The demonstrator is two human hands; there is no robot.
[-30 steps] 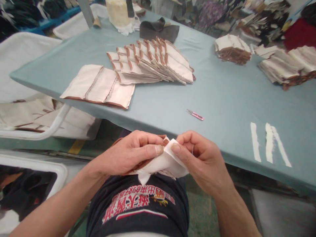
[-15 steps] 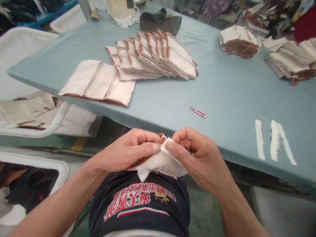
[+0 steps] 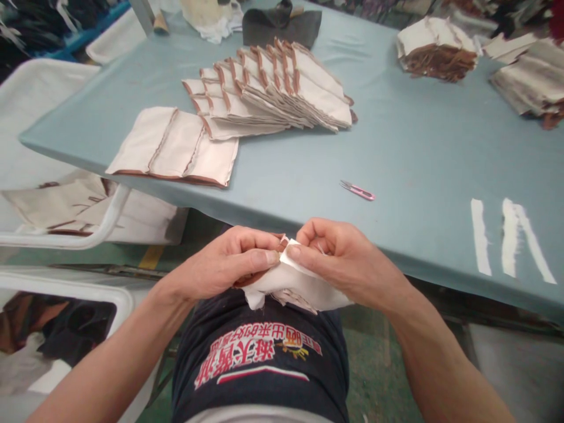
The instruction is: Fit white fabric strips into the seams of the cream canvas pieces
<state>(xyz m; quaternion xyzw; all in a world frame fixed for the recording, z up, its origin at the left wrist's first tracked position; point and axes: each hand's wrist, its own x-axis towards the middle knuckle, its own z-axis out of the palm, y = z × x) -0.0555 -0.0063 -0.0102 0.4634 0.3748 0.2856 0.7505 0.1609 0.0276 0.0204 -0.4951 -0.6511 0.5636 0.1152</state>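
A crumpled white and brown fabric piece (image 3: 291,288) is held over my lap, just below the table's front edge. My left hand (image 3: 224,261) is closed, pinching its left side between thumb and fingers. On its right side my right hand (image 3: 339,255) is closed too, thumb pressing the white cloth. The two thumbs almost meet. Small pink thread snips (image 3: 358,190) lie on the blue-grey table (image 3: 418,158) beyond my right hand.
Flat cream fabric pieces (image 3: 174,147) and a fanned stack of them (image 3: 273,91) lie at the table's left. More stacks (image 3: 436,47) sit at the far right, beside white tape strips (image 3: 506,238). White bins (image 3: 57,205) with fabric stand on the left.
Both hands have shifted slightly left and up with the fabric piece, thumbs drawing closer together. The view has tilted a little; nothing on the table moved.
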